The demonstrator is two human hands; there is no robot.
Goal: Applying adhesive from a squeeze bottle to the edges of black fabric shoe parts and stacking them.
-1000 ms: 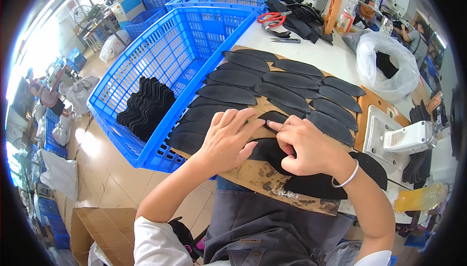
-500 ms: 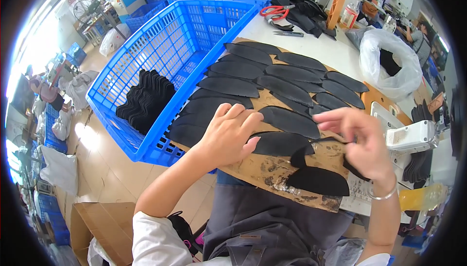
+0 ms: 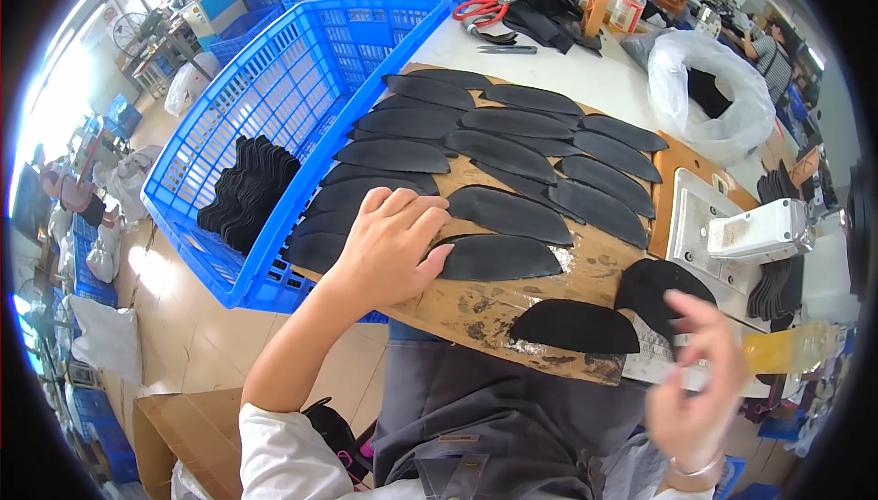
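Thin black leaf-shaped pieces (image 3: 509, 214) lie in overlapping rows on a brown, stained board (image 3: 476, 312). My left hand (image 3: 393, 242) rests on the pieces at the board's left side, fingers lightly bent and thumb apart, against the end of the nearest row's piece (image 3: 503, 257). Close to me lies a separate matte black half-oval piece (image 3: 576, 326). My right hand (image 3: 700, 381), blurred, is off the board's right end with fingers apart and nothing visible in them. Its fingertips are nearest to dark rounded pieces (image 3: 660, 291) at the board's right edge.
A blue crate (image 3: 261, 262) stands left of the board, holding a stack of wavy black pieces (image 3: 249, 191). Red-handled scissors (image 3: 482, 11) and black scraps (image 3: 540, 17) lie behind. A plastic bag (image 3: 672, 88), a white machine arm (image 3: 759, 230) and a yellow bottle (image 3: 788, 350) are at right.
My right hand has moved away from the rows, toward me and right. A small black piece beside the near half-oval is gone from there. My left hand stays on the pieces; the view has shifted slightly.
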